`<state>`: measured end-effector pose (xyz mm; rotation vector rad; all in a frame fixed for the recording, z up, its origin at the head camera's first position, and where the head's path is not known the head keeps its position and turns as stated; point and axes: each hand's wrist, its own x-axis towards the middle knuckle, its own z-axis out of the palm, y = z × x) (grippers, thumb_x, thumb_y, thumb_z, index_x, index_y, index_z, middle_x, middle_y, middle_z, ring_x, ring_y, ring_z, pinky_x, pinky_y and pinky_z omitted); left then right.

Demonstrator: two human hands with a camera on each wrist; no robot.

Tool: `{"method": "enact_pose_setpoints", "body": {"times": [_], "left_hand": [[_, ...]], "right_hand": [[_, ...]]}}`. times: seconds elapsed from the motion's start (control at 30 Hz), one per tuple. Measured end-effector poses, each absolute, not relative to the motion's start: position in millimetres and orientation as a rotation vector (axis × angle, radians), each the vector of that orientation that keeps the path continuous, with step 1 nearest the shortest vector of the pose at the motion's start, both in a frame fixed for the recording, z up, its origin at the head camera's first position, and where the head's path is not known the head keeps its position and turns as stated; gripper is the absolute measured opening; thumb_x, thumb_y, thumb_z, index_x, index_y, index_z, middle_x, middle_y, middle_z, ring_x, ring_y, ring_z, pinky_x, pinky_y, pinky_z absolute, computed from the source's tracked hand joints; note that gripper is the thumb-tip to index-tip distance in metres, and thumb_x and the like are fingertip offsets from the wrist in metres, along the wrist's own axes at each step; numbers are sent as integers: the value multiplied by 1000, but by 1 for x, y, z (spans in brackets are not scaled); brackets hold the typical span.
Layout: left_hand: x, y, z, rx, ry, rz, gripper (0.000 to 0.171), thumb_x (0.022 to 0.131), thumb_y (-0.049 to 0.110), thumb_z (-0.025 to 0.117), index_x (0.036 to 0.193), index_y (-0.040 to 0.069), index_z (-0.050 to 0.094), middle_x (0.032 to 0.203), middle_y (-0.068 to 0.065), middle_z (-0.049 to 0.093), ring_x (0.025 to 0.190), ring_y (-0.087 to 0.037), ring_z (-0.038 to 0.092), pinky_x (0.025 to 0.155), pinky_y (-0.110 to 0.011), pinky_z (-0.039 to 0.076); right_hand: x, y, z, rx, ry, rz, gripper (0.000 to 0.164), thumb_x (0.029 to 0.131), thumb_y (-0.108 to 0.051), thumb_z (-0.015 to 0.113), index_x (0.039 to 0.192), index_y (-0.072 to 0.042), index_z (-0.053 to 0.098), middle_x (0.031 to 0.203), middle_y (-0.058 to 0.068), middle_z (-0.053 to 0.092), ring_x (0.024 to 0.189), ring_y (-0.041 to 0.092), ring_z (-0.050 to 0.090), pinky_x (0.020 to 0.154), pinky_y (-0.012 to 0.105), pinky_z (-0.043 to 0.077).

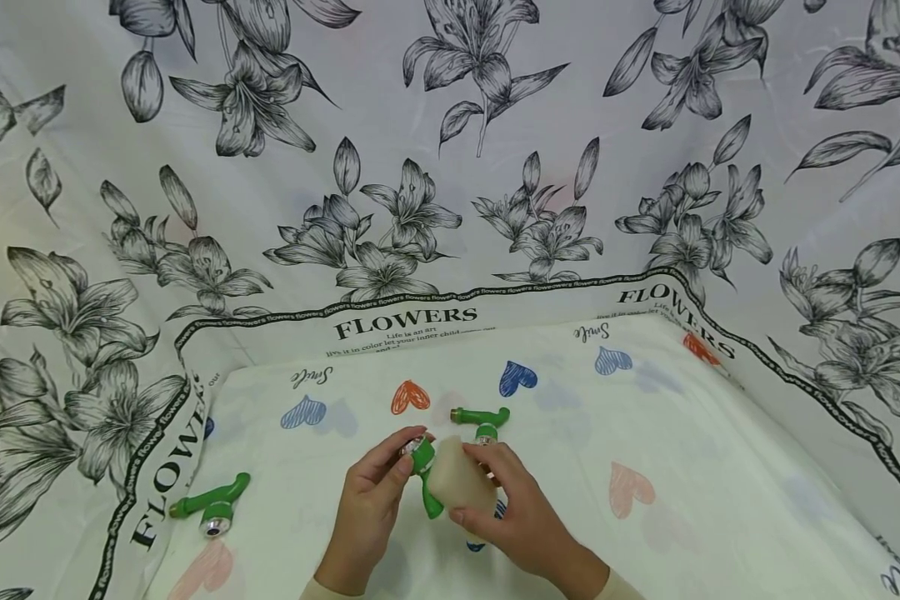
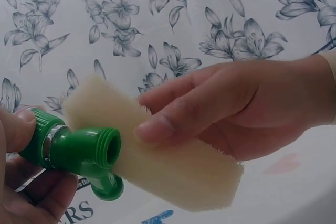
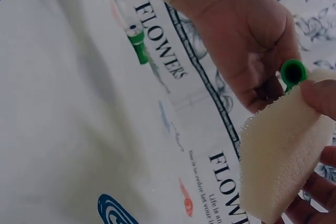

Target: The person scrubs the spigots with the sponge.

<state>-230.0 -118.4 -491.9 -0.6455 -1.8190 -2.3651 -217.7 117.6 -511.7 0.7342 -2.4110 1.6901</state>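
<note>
My left hand point(image 1: 367, 496) grips a green plastic tap point(image 2: 79, 150) by its ribbed, chrome-ringed end, thumb on one side and fingers beneath. The tap's open threaded mouth and its curved spout point toward the right hand. In my right hand point(image 1: 521, 508) is a cream sponge point(image 2: 178, 174), a thick block with slanted ends, pinched between thumb and fingers. The sponge is held close against the tap's body, and in the left wrist view the tap covers part of it. Both hands are in front of me over the white cloth point(image 1: 330, 467).
A second green tap point(image 1: 221, 497) lies on the cloth at the left. Just behind the right hand is a third green tap point(image 1: 483, 417), its lower part hidden by the fingers. A flower-printed curtain point(image 1: 540, 200) rises around the back and sides.
</note>
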Motion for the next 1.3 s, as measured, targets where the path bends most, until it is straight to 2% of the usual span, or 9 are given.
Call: {"method": "enact_pose_setpoints", "body": {"times": [0.2,0.43,0.7,0.83,1.17,1.3], "left_hand": [[-230,-119,-492,-632,-1816,-2359,36,113,-4,52,146,-16,55,142,-17,66,131,-24,65,108,-37,54],[-229,-119,-494,-592,-1836,-2356,37,112,-4,53,147,-15,55,142,-16,67,128,-23,66,104,-33,57],[-228,-119,-491,-596,-1903,-2334,39,107,-6,63,146,-10,60,139,-31,64,128,-26,66,107,-38,55],[-226,-118,-489,-539,-1950,-2298,39,105,-3,68,144,-5,65,137,-26,67,125,-27,68,104,-38,57],[-223,-115,-486,-561,-1977,-2288,44,99,-7,74,142,-8,65,138,-26,67,125,-27,69,103,-38,58],[-222,-115,-487,-523,-1978,-2284,44,99,-7,75,142,-7,66,136,-23,70,126,-28,69,104,-39,57]], "right_hand": [[-211,114,-504,781,-2401,1728,65,98,-36,85,155,-25,56,137,-6,58,117,20,58,95,36,59],[-208,113,-502,829,-2378,1732,64,99,-35,85,155,-24,55,138,-4,59,118,20,58,98,34,59],[-211,113,-505,789,-2383,1732,65,98,-36,86,154,-26,56,136,-6,59,116,21,58,93,36,59],[-214,115,-508,759,-2392,1690,67,97,-37,87,155,-25,55,136,-5,58,116,21,57,91,37,59],[-228,125,-511,590,-2442,1600,72,95,-35,89,157,-23,55,136,-10,58,118,18,58,95,39,59],[-229,126,-511,562,-2451,1614,71,96,-37,88,157,-23,55,135,-9,58,117,18,58,96,38,58]]}}
